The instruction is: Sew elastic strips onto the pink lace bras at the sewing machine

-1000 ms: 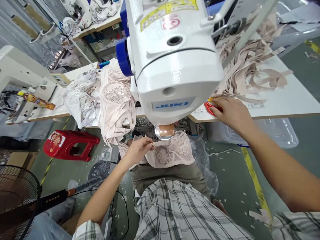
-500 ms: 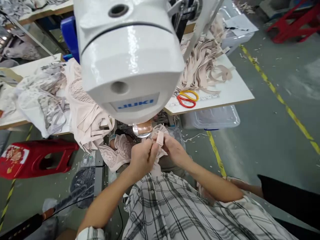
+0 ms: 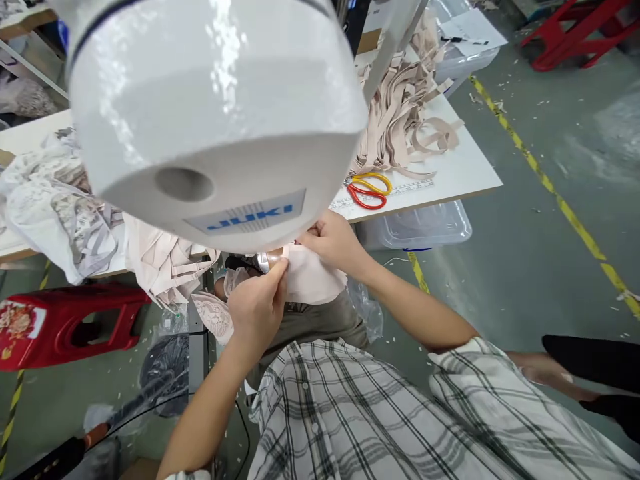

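Beneath the head of a white sewing machine (image 3: 225, 133), a pale pink bra (image 3: 315, 277) is held between my two hands, one cup spread out over my lap. My left hand (image 3: 257, 300) is closed, thumb and fingers pinching the bra's edge close to the machine's coppery round end (image 3: 273, 257). My right hand (image 3: 337, 243) is closed on the upper edge, right under the machine head; its fingertips are partly hidden. A lace part (image 3: 214, 315) hangs to the left of my left hand.
Right of the machine, red-and-yellow scissors (image 3: 369, 190) and a pile of beige straps (image 3: 395, 127) lie on the white table (image 3: 470, 173). Pink bras (image 3: 167, 263) hang off the left table edge. A red stool (image 3: 75, 323) stands at left, a clear plastic box (image 3: 425, 227) below the right table.
My hands have moved up to the machine end, the right one higher and under the head. The bra has been turned so a smooth cup faces me. My view has come closer to the machine.
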`<state>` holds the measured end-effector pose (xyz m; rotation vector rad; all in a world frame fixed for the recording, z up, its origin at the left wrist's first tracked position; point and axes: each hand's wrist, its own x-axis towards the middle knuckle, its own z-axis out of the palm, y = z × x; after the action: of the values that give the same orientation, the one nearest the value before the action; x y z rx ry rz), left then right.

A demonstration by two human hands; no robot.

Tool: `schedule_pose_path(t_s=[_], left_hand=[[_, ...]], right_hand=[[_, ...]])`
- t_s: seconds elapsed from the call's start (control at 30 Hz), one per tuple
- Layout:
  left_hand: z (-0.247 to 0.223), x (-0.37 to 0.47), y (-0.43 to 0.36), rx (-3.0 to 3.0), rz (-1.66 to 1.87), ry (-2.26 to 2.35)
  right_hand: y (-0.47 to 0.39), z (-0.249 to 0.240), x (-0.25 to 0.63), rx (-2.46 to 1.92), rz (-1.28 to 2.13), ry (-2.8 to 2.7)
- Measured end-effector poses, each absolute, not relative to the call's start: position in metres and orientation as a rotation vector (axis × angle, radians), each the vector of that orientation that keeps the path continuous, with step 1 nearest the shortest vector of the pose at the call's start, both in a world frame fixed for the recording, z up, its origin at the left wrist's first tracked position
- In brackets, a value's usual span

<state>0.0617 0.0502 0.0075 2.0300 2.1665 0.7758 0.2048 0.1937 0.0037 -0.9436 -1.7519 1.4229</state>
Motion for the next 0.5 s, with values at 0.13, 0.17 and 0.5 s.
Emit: schedule_pose_path(t_s=[0.13, 0.17, 0.5], left_hand=[[0.011, 0.058, 0.056, 2.122, 0.742, 2.273], [0.013, 0.057, 0.057, 2.128, 0.733, 2.283], [0.018, 0.049, 0.062, 2.203, 0.742, 2.275]], right_hand=[[0.206, 0.008, 0.197, -0.904, 1.265, -1.936], [0.208, 0.008, 0.196, -0.893, 1.219, -1.963], [0.220, 0.002, 0.184, -0.950, 1.021, -2.124]])
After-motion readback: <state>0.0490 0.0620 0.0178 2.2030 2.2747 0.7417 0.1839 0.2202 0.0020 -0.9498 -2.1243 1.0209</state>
